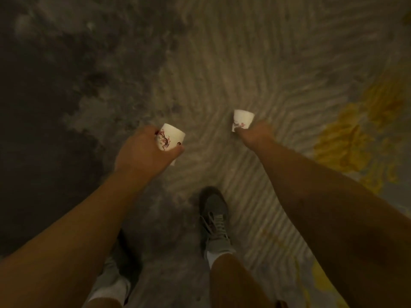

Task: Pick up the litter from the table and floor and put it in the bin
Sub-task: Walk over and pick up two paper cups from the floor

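We look straight down past both bare forearms at a carpet [222, 74] with a wavy ribbed pattern, grey and dark on the left, paler in the middle, with yellow patches [347, 141] on the right. The picture is dim and somewhat blurred.

Our left hand [142, 152] is curled around a small white paper cup [170, 136] with a reddish print on its side; the fingers wrap it from the left and the thumb presses across its lower part, so the cup sits tilted, its open rim facing up and to the right. Our right hand [255, 132] is closed on a second white paper cup [242, 120] with the same reddish print, gripping it at its lower end, so that most of the cup sticks out beyond the hand. We cannot tell which fingers are doing the holding there, since the hand is turned away from us.

Both cups are held above the carpet, well apart from each other. Below them we see our two grey laced shoes [214, 221] and white socks [211, 257] on the carpet.
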`<state>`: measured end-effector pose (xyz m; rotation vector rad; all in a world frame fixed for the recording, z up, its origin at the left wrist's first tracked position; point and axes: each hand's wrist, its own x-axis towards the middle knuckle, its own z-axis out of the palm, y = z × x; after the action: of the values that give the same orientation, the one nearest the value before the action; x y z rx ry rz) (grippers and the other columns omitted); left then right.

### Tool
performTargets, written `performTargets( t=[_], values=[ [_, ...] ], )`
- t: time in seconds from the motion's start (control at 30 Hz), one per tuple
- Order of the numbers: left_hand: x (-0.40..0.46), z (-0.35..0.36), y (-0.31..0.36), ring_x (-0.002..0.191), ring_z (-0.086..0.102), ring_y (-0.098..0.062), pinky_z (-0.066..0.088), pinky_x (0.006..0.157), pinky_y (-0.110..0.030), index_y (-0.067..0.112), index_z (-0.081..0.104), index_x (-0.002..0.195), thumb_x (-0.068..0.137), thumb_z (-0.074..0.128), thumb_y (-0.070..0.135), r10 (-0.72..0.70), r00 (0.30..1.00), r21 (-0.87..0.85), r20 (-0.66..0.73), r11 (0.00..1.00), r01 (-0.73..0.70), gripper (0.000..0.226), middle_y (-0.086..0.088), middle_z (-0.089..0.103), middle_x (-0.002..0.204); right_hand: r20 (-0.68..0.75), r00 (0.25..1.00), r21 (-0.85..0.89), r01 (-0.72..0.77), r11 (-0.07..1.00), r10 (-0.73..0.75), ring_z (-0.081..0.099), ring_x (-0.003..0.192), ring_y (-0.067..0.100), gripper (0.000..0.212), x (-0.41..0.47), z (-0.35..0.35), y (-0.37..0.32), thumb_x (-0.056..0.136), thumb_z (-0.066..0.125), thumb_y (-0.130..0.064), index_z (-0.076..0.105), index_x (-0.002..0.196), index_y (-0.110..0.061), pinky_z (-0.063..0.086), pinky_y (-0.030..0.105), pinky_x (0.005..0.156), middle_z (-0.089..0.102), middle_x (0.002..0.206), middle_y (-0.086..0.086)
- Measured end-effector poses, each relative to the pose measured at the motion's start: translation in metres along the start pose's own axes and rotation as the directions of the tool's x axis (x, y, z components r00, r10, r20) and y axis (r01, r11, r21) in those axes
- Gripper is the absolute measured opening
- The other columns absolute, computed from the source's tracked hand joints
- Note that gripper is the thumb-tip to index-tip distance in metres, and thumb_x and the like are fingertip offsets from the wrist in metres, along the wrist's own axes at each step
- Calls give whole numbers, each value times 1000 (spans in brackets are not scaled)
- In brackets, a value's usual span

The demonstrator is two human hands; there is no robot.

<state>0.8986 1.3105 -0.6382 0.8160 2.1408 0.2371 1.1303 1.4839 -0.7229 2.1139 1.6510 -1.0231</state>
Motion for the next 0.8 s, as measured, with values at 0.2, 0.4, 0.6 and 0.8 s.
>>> performTargets(
  t=[0.2, 0.4, 0.6, 0.8],
  values=[
    [28, 27, -38, 87, 63, -18, 48, 71, -34, 29, 57, 109, 64, 72, 70, -25, 1000, 0, 12, 1000, 25, 64, 3, 66, 103, -84, 980, 223, -161, 962, 183, 63, 111, 30, 85, 52, 61, 9, 67, 81, -44, 48, 136, -6, 48, 28, 82, 60, 130, 14],
    [25, 13, -50, 97, 63, -20, 54, 83, -42, 24, 58, 121, 66, 74, 67, -61, 998, -27, 2, 998, 61, 71, 0, 65, 112, -105, 994, 142, -25, 990, 40, 64, 110, 33, 58, 54, 59, 4, 79, 75, -37, 59, 124, -6, 45, 30, 77, 65, 123, 17],
    [-11, -54, -31, 92, 61, -17, 48, 75, -35, 25, 59, 116, 64, 75, 68, -122, 991, -55, -53, 991, 119, 70, 2, 66, 109, 32, 960, 29, 278, 960, -279, 66, 96, 29, 55, -39, 9, -54, 70, 81, -27, 59, 116, -6, 49, 33, 74, 68, 109, 14],
    [-104, -179, 8, 109, 57, -29, 50, 90, -48, 21, 55, 127, 67, 70, 70, -192, 975, 27, -110, 980, 196, 79, -8, 60, 118, 200, 727, -174, 686, 706, -657, 55, 101, 27, 51, -180, -97, -133, 75, 71, -25, 55, 121, -8, 45, 33, 83, 56, 114, 13]
  ],
)
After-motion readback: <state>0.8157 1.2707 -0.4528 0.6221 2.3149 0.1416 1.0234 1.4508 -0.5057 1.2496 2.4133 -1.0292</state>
